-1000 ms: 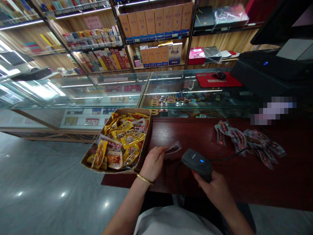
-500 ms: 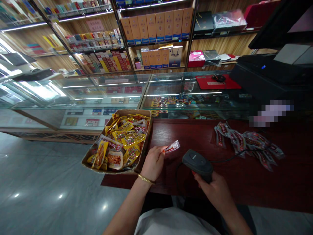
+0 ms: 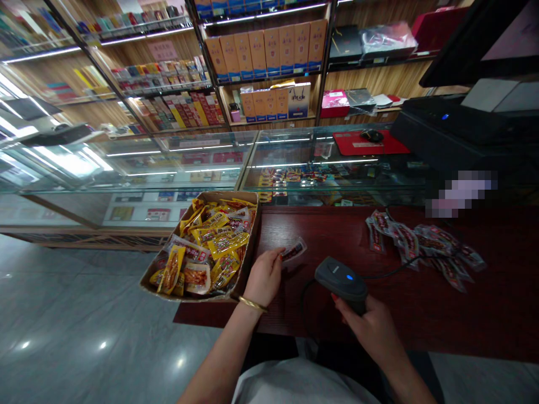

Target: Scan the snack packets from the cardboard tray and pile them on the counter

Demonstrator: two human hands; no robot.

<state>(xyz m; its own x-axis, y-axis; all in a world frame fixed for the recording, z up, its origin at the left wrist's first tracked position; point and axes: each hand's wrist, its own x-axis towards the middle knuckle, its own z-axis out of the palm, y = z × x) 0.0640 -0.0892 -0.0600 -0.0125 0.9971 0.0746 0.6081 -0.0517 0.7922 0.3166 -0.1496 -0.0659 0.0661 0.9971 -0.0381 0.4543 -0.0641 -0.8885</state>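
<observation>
"Where do we find the left hand (image 3: 264, 276)?"

"We see it just below the middle of the frame, thumb and fingertips pinched together on one end of a small clear packet (image 3: 294, 251). The rest of that packet sticks out to the right, near the centre of the frame, over the dark red table (image 3: 332, 230). We can't tell whether its free end touches the wood."

"And the right hand (image 3: 373, 320)?"

"Lower right of centre, curled around the handle of a dark scanner (image 3: 337, 278). We make out its thumb along the near side; the other fingers are mostly hidden, so we can't say how they lie. A blue light shows on top, and the head points up and left, towards the packet but apart from it."

"What else do we have around them?"

"Left of centre, just beside the left hand, a cardboard box (image 3: 250, 255) full of packaged snacks (image 3: 227, 243), most of them in yellow wrappers. Right of centre, well apart from both hands, we have a loose pile of clear packets (image 3: 421, 247), with a black cable (image 3: 393, 273) running from near the scanner across to it."
</observation>
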